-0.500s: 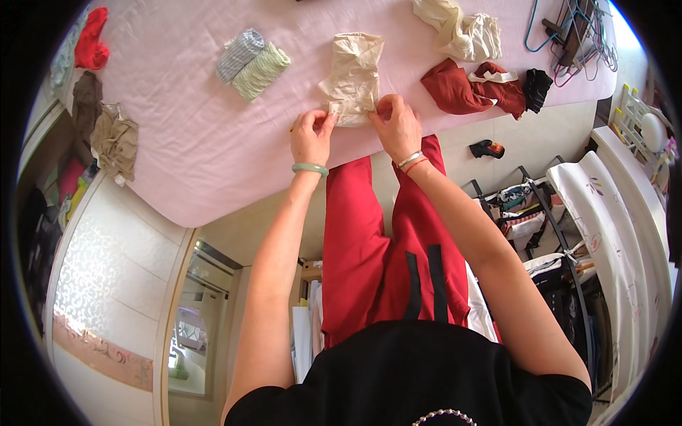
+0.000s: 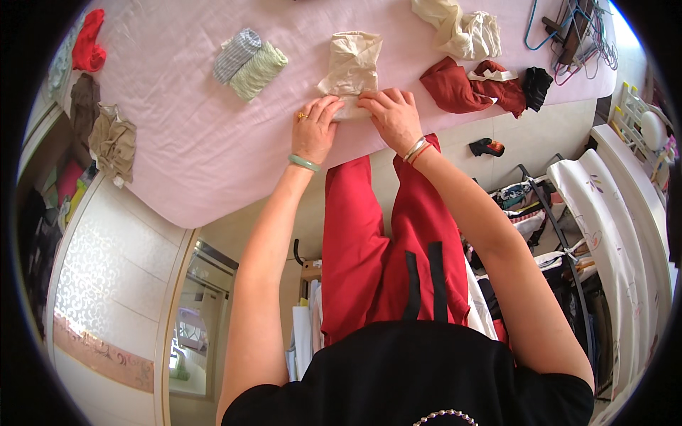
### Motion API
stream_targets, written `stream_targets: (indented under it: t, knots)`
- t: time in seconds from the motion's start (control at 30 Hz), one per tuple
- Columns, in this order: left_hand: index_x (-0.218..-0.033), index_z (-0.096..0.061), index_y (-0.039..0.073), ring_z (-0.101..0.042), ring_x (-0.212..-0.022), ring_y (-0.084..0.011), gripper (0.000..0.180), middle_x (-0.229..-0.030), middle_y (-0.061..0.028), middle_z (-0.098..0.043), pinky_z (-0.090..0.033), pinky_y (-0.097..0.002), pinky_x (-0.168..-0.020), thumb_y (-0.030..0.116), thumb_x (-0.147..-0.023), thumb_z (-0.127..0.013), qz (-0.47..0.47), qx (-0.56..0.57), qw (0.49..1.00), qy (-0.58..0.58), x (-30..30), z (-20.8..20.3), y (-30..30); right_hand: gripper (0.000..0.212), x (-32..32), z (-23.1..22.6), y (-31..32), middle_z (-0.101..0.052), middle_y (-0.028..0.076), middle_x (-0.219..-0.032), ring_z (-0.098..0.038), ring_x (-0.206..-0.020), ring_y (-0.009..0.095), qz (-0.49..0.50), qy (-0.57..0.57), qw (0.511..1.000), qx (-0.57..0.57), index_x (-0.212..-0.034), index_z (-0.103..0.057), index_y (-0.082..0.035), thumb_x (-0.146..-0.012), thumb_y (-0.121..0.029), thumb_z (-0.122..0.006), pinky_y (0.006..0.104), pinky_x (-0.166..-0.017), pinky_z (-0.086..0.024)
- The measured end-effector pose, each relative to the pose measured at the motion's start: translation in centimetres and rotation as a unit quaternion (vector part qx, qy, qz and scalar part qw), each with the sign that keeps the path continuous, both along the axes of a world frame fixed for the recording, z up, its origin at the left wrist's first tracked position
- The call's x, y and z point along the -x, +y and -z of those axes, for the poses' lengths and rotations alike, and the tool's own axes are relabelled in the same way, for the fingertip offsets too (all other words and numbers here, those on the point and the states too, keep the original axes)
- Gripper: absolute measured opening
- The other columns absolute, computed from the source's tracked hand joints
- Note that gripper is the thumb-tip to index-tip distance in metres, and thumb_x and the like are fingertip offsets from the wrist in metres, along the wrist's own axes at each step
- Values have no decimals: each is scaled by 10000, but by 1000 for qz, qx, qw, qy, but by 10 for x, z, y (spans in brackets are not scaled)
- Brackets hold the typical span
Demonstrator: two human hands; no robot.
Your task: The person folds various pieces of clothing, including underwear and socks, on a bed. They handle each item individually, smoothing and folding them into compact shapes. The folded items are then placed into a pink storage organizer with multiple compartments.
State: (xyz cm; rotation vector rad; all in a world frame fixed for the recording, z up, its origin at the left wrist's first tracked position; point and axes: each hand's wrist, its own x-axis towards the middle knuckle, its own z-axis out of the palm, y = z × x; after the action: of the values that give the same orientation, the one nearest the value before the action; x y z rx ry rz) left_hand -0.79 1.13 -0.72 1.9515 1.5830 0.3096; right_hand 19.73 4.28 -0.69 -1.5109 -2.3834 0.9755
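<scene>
Both hands are on the near end of a cream cloth [image 2: 354, 64] in the head view, fingers close together and curled down onto it; can't really tell whether the thumbs are pinching from below, since they're mostly tucked out of sight. Left hand [image 2: 315, 131] has the lower left corner and the right hand [image 2: 395, 121] the lower right, with a small strip of cloth showing between them. That cloth lies flat and a bit wrinkled at upper center of the frame, on a pink sheet [image 2: 170, 142], its far end stretching away from the fingers. Left of it, a blue-grey checked roll [image 2: 238, 54] and a pale green roll [image 2: 258, 71] sit side by side, touching. Upper right there's a heap of cream fabric [image 2: 460, 30], a rust-red garment [image 2: 449, 86] below that, a little black cloth [image 2: 537, 89] just beside it, then a tangle of hangers [image 2: 579, 39] in the corner. Upper left edge has bright red fabric [image 2: 88, 42], with dark brown fabric [image 2: 85, 103] and a crumpled tan cloth [image 2: 114, 142] lower down.
</scene>
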Motion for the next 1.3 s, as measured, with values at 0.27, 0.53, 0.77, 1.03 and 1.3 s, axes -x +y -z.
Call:
stream_targets:
  t: [0.27, 0.53, 0.77, 1.03, 1.3]
  knots:
    - [-1087, -613, 48, -628, -762, -205, 299, -885, -123, -662, -496, -330, -674, 98, -814, -724, -202, 216, 942, -160, 9, 11, 21, 172, 8, 4, 14, -664, 65, -795, -592, -801, 239, 185, 72, 973, 115, -992, -665, -89, -842, -171, -649, 383, -798, -417]
    - [-1086, -531, 26, -613, -639, -153, 323, -755, -106, -686, -491, -285, -633, 50, -824, -719, -310, 128, 916, -221, -12, 15, 14, 290, 14, 3, 16, -661, 86, -935, -603, -873, 286, 310, 88, 926, 194, -1062, -598, -106, -788, -166, -673, 391, -765, -437]
    - [-1089, -535, 67, -592, -583, -122, 275, -695, -100, -674, -448, -250, -563, 75, -862, -690, -326, 175, 909, -190, -14, 5, 22, 390, -2, -19, 17, -542, 1, -1190, -555, -967, 205, 44, 5, 998, -46, -1095, -585, -195, -730, -129, -706, 383, -831, -419]
    - [-979, -666, 173, -573, -855, -209, 244, -841, -6, -570, -450, -342, -788, 160, -757, -766, -151, -5, 988, 16, -20, -19, 37, 251, 2, 1, 34, -638, -50, -1012, -571, -924, 188, 64, 21, 998, -7, -1050, -627, -197, -815, -110, -620, 369, -808, -402]
    - [-888, -686, 96, -584, -846, -254, 250, -898, -54, -610, -461, -376, -761, 289, -758, -779, -212, 61, 972, -87, -8, 13, 35, 201, 5, 4, 40, -660, 41, -787, -597, -847, 236, 172, 76, 980, 70, -1045, -622, -136, -847, -170, -623, 385, -780, -399]
